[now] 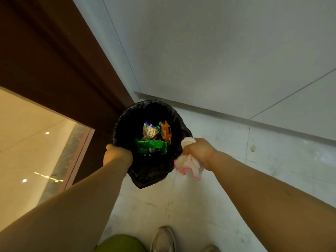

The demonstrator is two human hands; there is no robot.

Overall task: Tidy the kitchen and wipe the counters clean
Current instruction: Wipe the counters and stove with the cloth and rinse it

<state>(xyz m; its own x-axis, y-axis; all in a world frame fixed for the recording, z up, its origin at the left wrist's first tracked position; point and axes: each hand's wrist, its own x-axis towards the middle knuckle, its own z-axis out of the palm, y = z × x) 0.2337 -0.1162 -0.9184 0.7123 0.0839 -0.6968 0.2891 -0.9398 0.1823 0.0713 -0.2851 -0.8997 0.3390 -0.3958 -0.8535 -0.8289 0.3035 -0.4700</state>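
A: What's on the left?
B: The left hand [116, 151] grips the near-left rim of the black-lined bin [127, 124], fingers curled over it.
A: Inside?
B: A green wrapper [151, 146] nearest, a pale packet [150, 131] and an orange packet [165, 131] beyond.
A: And right?
B: The right hand [199, 151] is closed around a white cloth [189, 163] with pink edging, touching the bin's right rim, above the pale floor [181, 206].

Glossy black plastic bin liner [152, 171]; soft cloth [189, 163]; matt floor tile [200, 206].
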